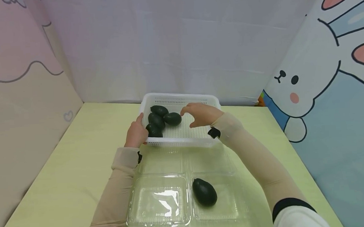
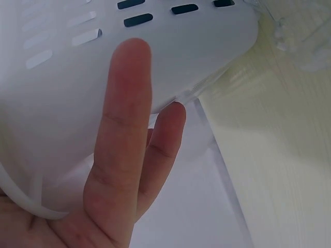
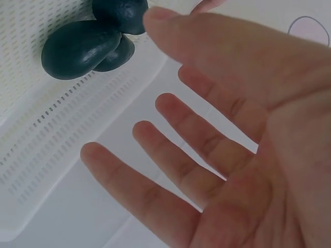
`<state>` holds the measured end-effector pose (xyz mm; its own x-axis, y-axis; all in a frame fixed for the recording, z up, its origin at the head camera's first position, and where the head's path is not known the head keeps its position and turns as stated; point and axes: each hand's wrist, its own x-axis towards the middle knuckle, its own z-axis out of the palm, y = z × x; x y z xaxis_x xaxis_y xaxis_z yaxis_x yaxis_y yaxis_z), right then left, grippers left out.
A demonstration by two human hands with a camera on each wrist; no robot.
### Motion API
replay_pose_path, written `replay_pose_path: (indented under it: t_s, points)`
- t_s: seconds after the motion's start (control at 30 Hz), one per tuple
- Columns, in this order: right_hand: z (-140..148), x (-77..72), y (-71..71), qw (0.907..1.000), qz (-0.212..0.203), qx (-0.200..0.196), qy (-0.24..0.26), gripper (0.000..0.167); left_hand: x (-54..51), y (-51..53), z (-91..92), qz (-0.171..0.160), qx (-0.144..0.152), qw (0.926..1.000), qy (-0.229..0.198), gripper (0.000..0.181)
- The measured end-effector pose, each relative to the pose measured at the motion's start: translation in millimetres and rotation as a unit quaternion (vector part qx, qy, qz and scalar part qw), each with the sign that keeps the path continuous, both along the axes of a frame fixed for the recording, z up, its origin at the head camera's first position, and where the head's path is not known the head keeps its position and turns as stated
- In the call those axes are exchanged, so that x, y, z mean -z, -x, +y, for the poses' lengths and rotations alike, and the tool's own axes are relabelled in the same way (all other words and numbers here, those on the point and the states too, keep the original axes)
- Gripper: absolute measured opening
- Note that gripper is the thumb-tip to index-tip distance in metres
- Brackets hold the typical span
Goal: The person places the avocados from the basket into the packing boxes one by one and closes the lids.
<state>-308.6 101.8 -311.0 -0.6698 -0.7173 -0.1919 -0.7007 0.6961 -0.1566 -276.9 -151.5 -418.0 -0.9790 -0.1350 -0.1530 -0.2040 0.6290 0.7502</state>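
A white perforated plastic basket stands at the table's back and contains several dark green avocados, grouped toward its left. My left hand holds the basket's left front corner, with fingers against the outside wall and the rim between them and the thumb. Over the basket's right half, my right hand is spread with nothing in it, just right of the nearest avocado. In the right wrist view its fingers are apart and lightly bent. One avocado lies in the near right compartment of a clear plastic tray.
The tray's other compartments extend left and back to the basket's front edge. A pale yellow tabletop lies underneath. A white sheet hangs behind, and cartoon-printed panels flank both sides.
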Motion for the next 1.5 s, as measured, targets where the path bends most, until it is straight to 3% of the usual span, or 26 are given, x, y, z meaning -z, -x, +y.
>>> replay_pose_path:
  t_s: [0.23, 0.63, 1.17, 1.5]
  points:
    - [0, 3.6, 7.1, 0.9999, 0.013, -0.007, 0.002, 0.052, 4.2, 2.7, -0.6, 0.002, -0.001, 1.0000, 0.000, 0.075]
    - [-3, 7.1, 14.4, 1.0000, 0.002, -0.002, -0.003, 0.053, 2.2, 1.1, -0.3, -0.009, -0.007, 0.9999, -0.007, 0.076]
    - [-15, 0.9, 27.5, 0.9998, 0.006, 0.010, -0.018, 0.053, 2.4, 0.4, -3.8, 0.008, -0.005, 1.0000, -0.002, 0.076]
    - [-13, 8.5, 35.6, 0.9995, 0.000, 0.025, -0.021, 0.055, 4.3, 1.2, -2.7, 0.014, 0.002, 0.9999, -0.001, 0.077]
